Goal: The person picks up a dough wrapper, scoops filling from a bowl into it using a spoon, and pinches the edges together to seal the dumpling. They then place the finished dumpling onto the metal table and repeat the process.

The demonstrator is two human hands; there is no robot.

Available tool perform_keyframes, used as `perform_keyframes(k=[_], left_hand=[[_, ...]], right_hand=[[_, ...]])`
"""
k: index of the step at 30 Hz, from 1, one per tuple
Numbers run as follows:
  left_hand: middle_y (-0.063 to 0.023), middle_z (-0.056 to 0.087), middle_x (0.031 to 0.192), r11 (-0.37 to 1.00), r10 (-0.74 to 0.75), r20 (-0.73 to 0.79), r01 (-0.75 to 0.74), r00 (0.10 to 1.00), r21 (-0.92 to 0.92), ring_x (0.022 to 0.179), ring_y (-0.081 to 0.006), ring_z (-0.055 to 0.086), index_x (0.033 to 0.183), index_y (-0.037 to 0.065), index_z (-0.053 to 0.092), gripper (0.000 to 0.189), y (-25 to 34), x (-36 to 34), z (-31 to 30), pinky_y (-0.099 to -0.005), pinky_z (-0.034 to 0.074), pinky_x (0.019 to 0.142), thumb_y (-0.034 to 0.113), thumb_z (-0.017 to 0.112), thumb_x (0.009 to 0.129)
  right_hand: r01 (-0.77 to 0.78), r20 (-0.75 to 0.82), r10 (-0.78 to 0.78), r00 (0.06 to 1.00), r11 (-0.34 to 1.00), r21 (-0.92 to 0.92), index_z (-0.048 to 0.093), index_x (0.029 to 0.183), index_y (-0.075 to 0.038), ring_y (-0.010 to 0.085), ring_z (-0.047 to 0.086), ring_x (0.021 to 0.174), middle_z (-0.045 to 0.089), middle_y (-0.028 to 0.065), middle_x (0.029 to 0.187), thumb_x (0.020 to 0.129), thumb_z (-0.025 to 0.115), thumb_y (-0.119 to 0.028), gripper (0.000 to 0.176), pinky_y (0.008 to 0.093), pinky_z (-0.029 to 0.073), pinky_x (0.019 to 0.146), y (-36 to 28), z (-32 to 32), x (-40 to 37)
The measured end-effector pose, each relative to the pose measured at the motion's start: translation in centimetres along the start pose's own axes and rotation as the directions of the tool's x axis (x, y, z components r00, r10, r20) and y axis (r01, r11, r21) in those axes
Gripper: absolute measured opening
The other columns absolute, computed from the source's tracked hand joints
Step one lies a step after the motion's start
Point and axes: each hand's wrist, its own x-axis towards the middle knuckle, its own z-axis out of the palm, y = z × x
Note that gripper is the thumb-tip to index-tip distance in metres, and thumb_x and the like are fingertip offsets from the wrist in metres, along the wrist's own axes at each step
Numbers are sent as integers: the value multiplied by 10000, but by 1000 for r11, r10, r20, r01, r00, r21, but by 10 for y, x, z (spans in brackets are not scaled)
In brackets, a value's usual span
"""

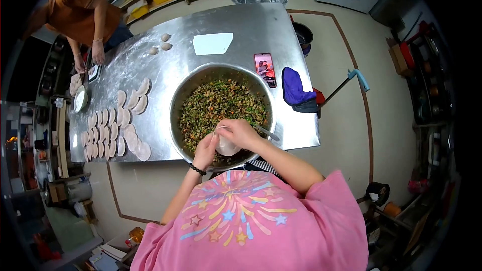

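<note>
My left hand [205, 151] and my right hand [240, 133] meet over the near side of a large metal bowl [176, 93]. Between them is a pale dumpling wrapper [229, 147], its upper edge pinched in the fingers of both hands. Whether filling lies inside it is hidden. Chopped filling [221, 100], green, brown and orange, covers the bowl's inside. A metal spoon handle [267, 132] sticks out over the right rim, beside my right wrist.
Folded dumplings [114, 130] stand in rows on the steel table [160, 78], near flat wrappers [143, 151]. A white scraper [213, 44], dough balls [165, 37], a phone [265, 70] and a purple cloth item [296, 88] lie around the bowl. Another person [83, 12] works at the far left.
</note>
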Motion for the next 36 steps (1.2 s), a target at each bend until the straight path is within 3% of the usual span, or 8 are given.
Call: perform_keyframes(k=[10,12,15,23,25,27,32,36], left_hand=[[11,571,882,966,-9,-13,12,1000,257,778,-61,494,1031,5,563,260,19,0,3,-219,412,669,218,442,944],[1,584,920,964,-103,4,101,995,-248,822,-74,517,1045,6,559,258,5,6,5,-215,418,714,212,445,942],[-2,589,851,999,36,14,-37,999,16,771,-81,515,1003,13,574,264,-3,5,3,-232,418,690,220,419,951],[-12,586,875,1000,9,-41,-9,999,-6,802,-83,511,1012,5,567,270,1,7,6,-238,416,714,215,407,954],[-9,584,871,998,-50,-89,47,995,-32,799,-86,511,1011,3,566,272,9,6,5,-236,416,711,216,408,954],[18,570,914,993,-10,48,4,999,121,809,-65,501,1054,19,554,282,13,5,1,-213,410,713,246,417,957],[20,581,895,970,-103,-25,95,994,-226,789,-56,504,1074,16,556,281,7,8,5,-208,411,687,240,438,951],[19,582,876,991,7,34,-11,999,133,760,-61,515,1048,18,558,275,7,11,-2,-210,421,661,254,471,937]], right_hand=[[4,5,-3,1000,998,-69,631,916,-61,323,619,752,637,148,828,821,561,-210,190,367,489,659,-4,-2,-2],[3,-5,-3,1000,1000,-28,632,908,-62,324,618,750,637,149,825,820,564,-213,188,369,489,659,-4,-3,-2],[27,3,-27,1000,1000,-9,632,898,-64,327,615,749,636,148,815,818,565,-220,187,374,487,658,2,0,-4],[52,47,-48,998,995,-86,634,881,-65,329,614,735,635,145,795,821,561,-230,190,382,486,647,1,-3,-2],[-41,-126,37,991,999,-30,639,882,-68,326,615,734,636,145,797,822,562,-236,194,380,487,644,3,2,0],[-12,-36,11,999,999,-43,639,885,-69,326,616,735,636,145,799,824,559,-236,195,379,487,642,6,-2,-1],[-37,-134,37,990,999,2,634,886,-63,323,617,737,632,149,806,838,548,-218,184,376,481,630,-5,-3,-1],[42,1,-42,999,993,-110,615,885,-62,340,605,731,623,154,796,842,546,-216,175,385,474,618,1,-6,2]])
